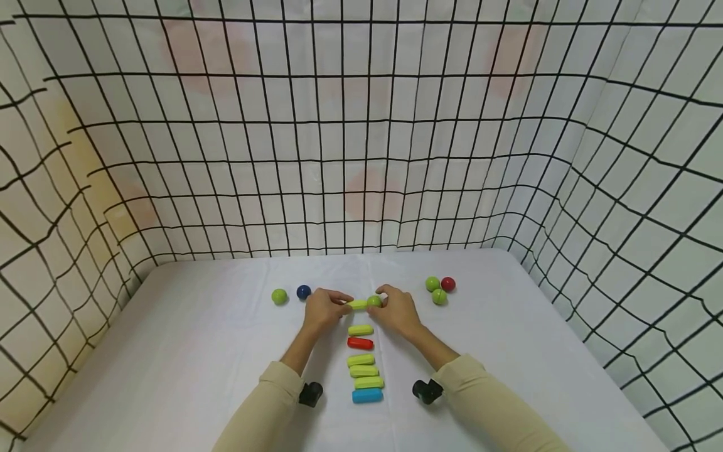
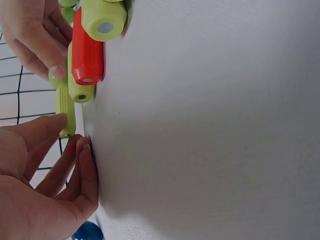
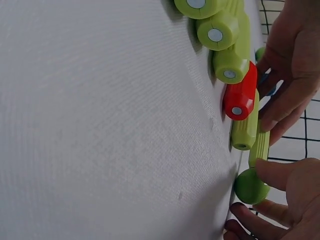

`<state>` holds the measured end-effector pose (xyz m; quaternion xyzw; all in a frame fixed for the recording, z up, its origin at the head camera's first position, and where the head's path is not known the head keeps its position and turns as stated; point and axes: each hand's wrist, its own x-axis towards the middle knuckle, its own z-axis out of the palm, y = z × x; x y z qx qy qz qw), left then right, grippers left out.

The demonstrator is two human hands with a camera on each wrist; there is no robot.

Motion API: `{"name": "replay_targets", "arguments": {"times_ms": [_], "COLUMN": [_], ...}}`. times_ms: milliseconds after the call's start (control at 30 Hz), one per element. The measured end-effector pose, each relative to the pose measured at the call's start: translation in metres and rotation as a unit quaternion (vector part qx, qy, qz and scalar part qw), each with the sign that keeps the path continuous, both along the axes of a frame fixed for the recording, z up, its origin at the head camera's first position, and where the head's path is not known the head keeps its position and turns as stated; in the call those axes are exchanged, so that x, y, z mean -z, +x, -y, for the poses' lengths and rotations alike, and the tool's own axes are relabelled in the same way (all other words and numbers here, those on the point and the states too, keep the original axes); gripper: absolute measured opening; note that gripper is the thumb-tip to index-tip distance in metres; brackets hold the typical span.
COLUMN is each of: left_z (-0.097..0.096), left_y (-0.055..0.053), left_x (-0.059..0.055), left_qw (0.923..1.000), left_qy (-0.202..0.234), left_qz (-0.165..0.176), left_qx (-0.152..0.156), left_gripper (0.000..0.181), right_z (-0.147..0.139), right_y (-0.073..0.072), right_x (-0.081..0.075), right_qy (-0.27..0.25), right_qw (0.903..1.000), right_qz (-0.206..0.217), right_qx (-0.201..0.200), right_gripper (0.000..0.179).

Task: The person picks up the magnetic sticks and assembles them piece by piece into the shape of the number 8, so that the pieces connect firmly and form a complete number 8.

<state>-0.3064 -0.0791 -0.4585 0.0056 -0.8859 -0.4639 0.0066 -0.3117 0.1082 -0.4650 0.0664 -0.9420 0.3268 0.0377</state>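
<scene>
My left hand (image 1: 324,309) pinches one end of a ribbed yellow-green magnetic rod (image 1: 358,305) between thumb and fingers. From the other side, my right hand (image 1: 398,310) holds a green ball (image 1: 374,302) with its thumb and fingers. The ball sits right at the rod's right end, in line with it; the right wrist view shows ball (image 3: 251,186) and rod (image 3: 259,149) meeting. Just nearer than the hands lies another yellow-green rod (image 1: 360,330), then a red rod (image 1: 360,343).
Several more yellow-green rods (image 1: 364,371) and a blue rod (image 1: 367,395) form a column toward the front. A green ball (image 1: 279,296) and dark blue ball (image 1: 304,292) lie left; two green balls (image 1: 439,297) and a red ball (image 1: 448,284) lie right. Black netting (image 1: 361,138) surrounds the white table (image 1: 186,351).
</scene>
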Motion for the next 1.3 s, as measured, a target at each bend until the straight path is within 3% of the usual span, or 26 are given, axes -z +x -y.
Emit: {"name": "replay_targets", "arguments": {"times_ms": [267, 500, 767, 1133, 1300], "left_z": [-0.002, -0.003, -0.002, 0.006, 0.019], "left_y": [0.000, -0.002, -0.002, 0.000, -0.005], "left_x": [0.000, 0.005, 0.007, 0.004, -0.001], "left_qw": [0.9999, 0.9998, 0.9996, 0.9995, 0.9979], "left_qy": [-0.004, -0.003, -0.009, -0.023, -0.040], "left_qz": [0.006, 0.008, -0.024, -0.018, -0.047], "left_qx": [-0.010, -0.018, -0.013, -0.015, -0.022], "left_gripper": [0.017, 0.016, 0.017, 0.024, 0.027], "right_z": [-0.002, -0.003, -0.003, -0.002, -0.003], "right_y": [-0.001, 0.000, -0.001, 0.000, 0.001], "right_x": [0.003, 0.004, 0.006, 0.005, 0.004], "right_qy": [0.000, -0.006, -0.008, -0.012, -0.009], "right_qw": [0.9998, 0.9999, 0.9997, 0.9996, 0.9996], "right_qz": [-0.019, -0.009, -0.023, -0.023, -0.028], "right_qx": [0.001, 0.006, -0.004, -0.009, -0.008], "right_gripper": [0.032, 0.030, 0.028, 0.027, 0.028]}}
